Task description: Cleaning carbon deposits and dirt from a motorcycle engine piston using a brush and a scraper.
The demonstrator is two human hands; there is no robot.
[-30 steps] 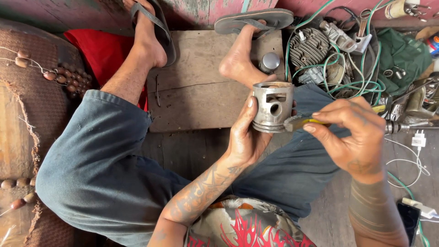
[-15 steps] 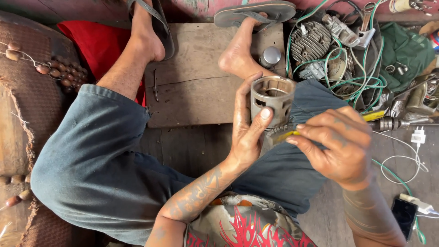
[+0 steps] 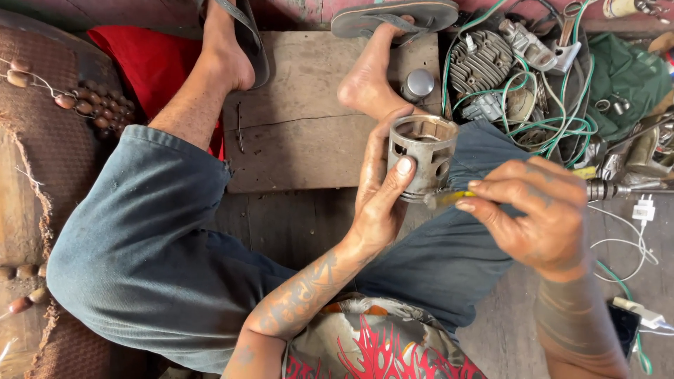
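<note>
My left hand (image 3: 379, 196) grips a grey metal piston (image 3: 423, 156), hollow side facing away from me, with the thumb pressed on its skirt. My right hand (image 3: 533, 210) pinches a small yellow-handled tool (image 3: 449, 197) whose tip touches the lower edge of the piston. Both hands hover above my right knee in blue jeans (image 3: 449, 238). My bare feet rest on flip-flops (image 3: 393, 15) at the far edge of a wooden board (image 3: 302, 119).
A pile of engine parts with a finned cylinder head (image 3: 481, 60) and green wires (image 3: 554, 126) lies at the upper right. A red cushion (image 3: 151, 60) and a beaded brown mat (image 3: 49, 140) are on the left. A white charger (image 3: 642, 210) lies at right.
The piston and both hands have shifted slightly, with the view moving a little. The right hand keeps the tool at the piston's lower edge.
</note>
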